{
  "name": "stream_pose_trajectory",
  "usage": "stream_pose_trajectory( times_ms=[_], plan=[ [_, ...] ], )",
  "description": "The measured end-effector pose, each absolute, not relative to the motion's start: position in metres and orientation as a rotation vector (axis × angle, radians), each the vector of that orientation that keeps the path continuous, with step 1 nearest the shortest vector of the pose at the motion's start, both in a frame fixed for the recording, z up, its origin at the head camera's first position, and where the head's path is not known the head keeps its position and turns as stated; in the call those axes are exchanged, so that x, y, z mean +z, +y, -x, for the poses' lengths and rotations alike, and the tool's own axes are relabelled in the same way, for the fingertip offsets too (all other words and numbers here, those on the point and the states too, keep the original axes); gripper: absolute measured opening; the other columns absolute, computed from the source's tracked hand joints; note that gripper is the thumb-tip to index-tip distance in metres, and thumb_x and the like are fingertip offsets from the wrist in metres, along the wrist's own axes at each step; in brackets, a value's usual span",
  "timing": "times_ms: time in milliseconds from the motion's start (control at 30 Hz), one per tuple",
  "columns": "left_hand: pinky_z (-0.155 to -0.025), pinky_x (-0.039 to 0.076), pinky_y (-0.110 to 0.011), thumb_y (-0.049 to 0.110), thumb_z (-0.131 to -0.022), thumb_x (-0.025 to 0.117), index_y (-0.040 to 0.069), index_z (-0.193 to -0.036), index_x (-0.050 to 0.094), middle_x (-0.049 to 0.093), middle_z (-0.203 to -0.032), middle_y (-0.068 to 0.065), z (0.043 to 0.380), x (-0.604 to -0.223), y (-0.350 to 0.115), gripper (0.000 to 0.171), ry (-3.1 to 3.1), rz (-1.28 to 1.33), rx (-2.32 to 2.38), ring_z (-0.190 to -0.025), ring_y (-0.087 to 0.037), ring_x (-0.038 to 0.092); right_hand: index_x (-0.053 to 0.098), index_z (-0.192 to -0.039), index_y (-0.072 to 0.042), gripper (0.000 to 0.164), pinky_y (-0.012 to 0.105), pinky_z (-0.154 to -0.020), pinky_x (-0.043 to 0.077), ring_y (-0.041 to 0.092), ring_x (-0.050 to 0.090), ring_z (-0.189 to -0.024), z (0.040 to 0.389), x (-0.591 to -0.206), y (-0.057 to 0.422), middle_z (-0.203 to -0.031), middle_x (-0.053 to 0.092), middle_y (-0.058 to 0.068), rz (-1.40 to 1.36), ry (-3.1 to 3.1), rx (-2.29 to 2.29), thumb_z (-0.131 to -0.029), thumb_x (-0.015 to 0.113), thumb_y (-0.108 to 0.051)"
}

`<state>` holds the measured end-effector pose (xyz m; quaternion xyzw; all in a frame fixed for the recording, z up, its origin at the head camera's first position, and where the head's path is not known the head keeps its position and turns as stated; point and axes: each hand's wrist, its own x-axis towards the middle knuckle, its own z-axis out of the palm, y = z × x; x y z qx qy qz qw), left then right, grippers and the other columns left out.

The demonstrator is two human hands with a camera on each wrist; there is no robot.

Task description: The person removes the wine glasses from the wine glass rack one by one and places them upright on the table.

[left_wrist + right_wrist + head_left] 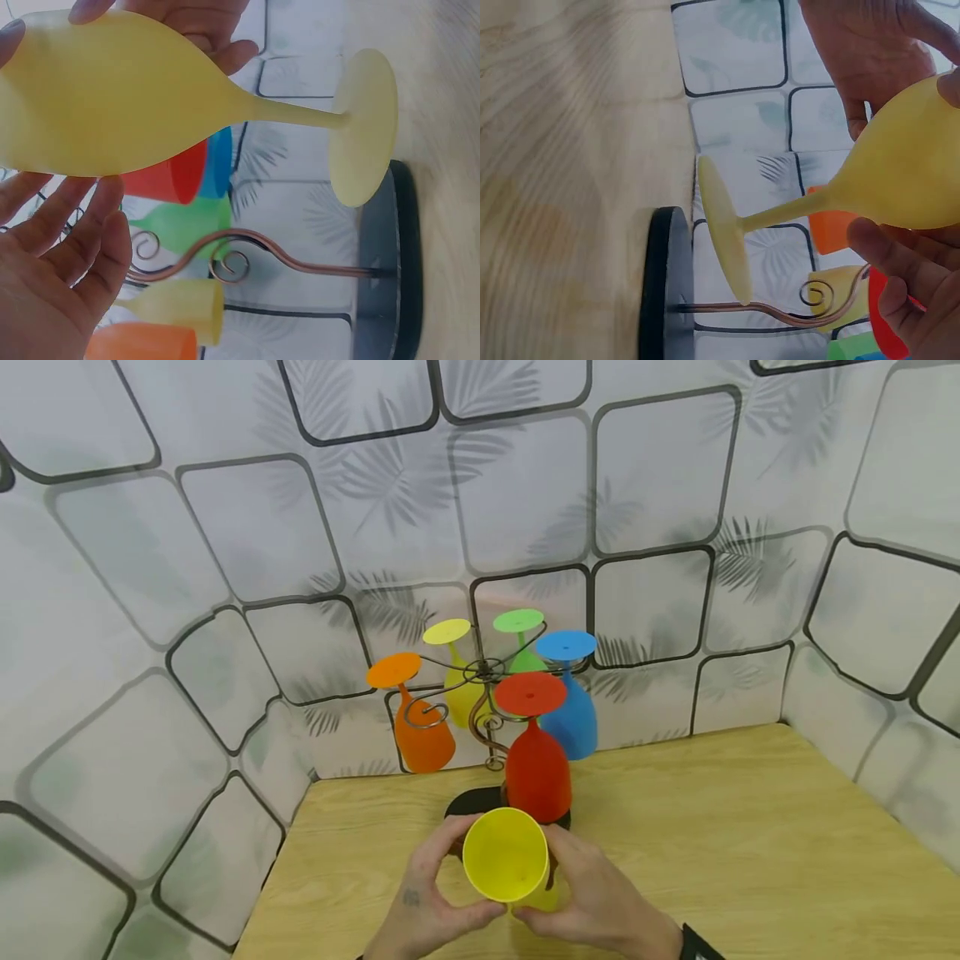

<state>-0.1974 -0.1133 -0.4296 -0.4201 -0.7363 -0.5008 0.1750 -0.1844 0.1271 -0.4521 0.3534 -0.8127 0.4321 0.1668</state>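
Observation:
A yellow wine glass (506,856) is held by its bowl between both hands, its open mouth facing the head camera. My left hand (435,885) grips the bowl from the left, thumb on the near side. From the right, my right hand (592,897) holds it too, fingers bent round the bowl. Both wrist views show the glass's slim stem and round foot (364,127) below the hands, with nothing gripping them. Just behind stands a metal glass rack (486,672) with a dark base (667,285); the held glass overlaps that base in the head view.
Upside-down glasses hang from the rack by their feet: orange (423,739), yellow (461,693), green (525,656), blue (573,718) and red (538,772). The wooden table (735,843) meets patterned walls (525,485) at the back and sides.

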Motion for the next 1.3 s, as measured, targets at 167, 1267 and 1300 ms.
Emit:
stream_pose_trajectory(
  times_ms=[167,1267,1300],
  plan=[
    [-0.073,0.056,-0.029,0.024,-0.076,0.091,0.015,-0.138,0.057,0.068,-0.122,-0.002,0.202,-0.437,-0.12,0.071,-2.134,1.114,-1.408,-0.093,-0.014,0.065,0.052,-0.138,-0.025,0.063,0.02,-0.064,0.055,-0.002,0.056,-0.079,0.188,-0.46,0.12,-0.111,0.062,-0.015,-0.964,-2.378,1.244,-0.085,0.082,-0.043],
    [-0.071,0.056,-0.034,0.023,-0.072,0.087,0.02,-0.13,0.062,0.071,-0.113,0.004,0.214,-0.457,-0.139,0.063,-2.341,0.854,-1.468,-0.09,-0.009,0.063,0.058,-0.133,-0.022,0.054,0.038,-0.089,0.061,0.001,0.064,-0.096,0.209,-0.474,0.097,-0.12,0.07,-0.01,-0.956,-2.617,1.354,-0.091,0.071,-0.055],
    [-0.071,0.056,-0.034,0.023,-0.072,0.087,0.02,-0.13,0.062,0.071,-0.113,0.004,0.214,-0.457,-0.139,0.063,-2.342,0.853,-1.469,-0.09,-0.01,0.063,0.058,-0.133,-0.022,0.055,0.039,-0.09,0.061,0.001,0.064,-0.096,0.209,-0.474,0.097,-0.12,0.07,-0.009,-0.954,-2.622,1.352,-0.091,0.071,-0.054]
  ],
)
